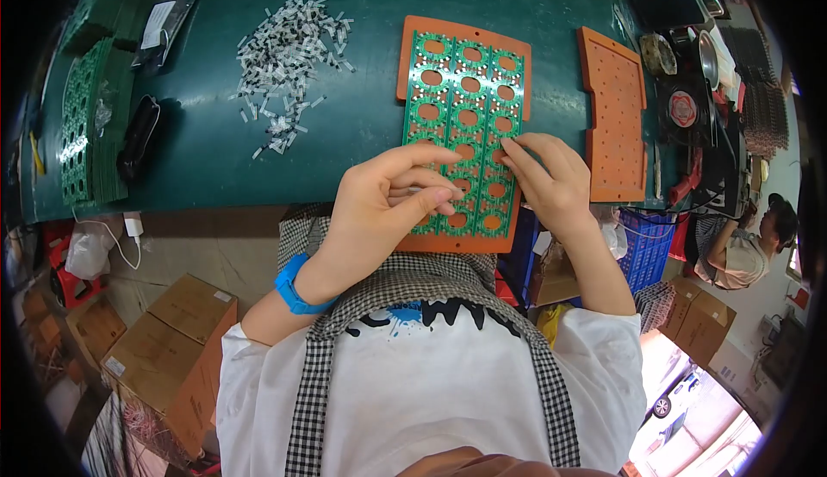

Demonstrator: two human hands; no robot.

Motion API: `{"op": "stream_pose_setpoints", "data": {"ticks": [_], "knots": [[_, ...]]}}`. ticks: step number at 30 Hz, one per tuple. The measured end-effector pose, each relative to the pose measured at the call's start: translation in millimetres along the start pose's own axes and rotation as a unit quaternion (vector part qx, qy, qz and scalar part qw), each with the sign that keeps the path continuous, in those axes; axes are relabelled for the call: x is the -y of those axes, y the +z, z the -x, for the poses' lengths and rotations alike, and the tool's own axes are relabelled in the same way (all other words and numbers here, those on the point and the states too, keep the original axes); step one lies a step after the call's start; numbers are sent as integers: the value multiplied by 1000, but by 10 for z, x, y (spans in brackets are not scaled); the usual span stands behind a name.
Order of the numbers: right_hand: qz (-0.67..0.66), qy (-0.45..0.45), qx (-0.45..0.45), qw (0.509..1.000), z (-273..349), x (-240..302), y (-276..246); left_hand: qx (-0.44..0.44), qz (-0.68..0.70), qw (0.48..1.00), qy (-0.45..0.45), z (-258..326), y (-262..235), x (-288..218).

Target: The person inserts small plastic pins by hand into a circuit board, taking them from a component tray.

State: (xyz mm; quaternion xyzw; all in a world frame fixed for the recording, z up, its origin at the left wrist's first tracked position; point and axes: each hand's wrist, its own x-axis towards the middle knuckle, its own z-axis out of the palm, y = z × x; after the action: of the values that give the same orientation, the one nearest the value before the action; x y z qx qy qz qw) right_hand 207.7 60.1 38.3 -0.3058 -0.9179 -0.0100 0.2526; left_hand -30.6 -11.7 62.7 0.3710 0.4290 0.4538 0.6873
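Panel [465, 124] lying on orange tray [413, 33]; left hand [388, 197] pinching something unseen, right hand [547, 180] pressing curled fingers on its edge. Loose parts [289, 50] remaining; progress unclear.

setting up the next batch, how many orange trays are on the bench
2. One orange tray lies mid-bench under the green circuit panel; the other tray sits bare to its right. More may be out of view.

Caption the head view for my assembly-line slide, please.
Both hands, left and right, work on a green circuit board panel in an orange tray.
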Motion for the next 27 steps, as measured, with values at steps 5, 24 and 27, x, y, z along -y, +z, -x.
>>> {"op": "stream_pose_setpoints", "data": {"ticks": [5,24,27], "knots": [[-203,69,9,977,-138,368,-222,22,22,999,-9,32,87,110],[-281,233,97,926,18,156,-182,-15,-49,997,52,23,-31,60],[-278,230,95,928,23,167,-173,-9,-59,996,63,24,-76,79]]}}
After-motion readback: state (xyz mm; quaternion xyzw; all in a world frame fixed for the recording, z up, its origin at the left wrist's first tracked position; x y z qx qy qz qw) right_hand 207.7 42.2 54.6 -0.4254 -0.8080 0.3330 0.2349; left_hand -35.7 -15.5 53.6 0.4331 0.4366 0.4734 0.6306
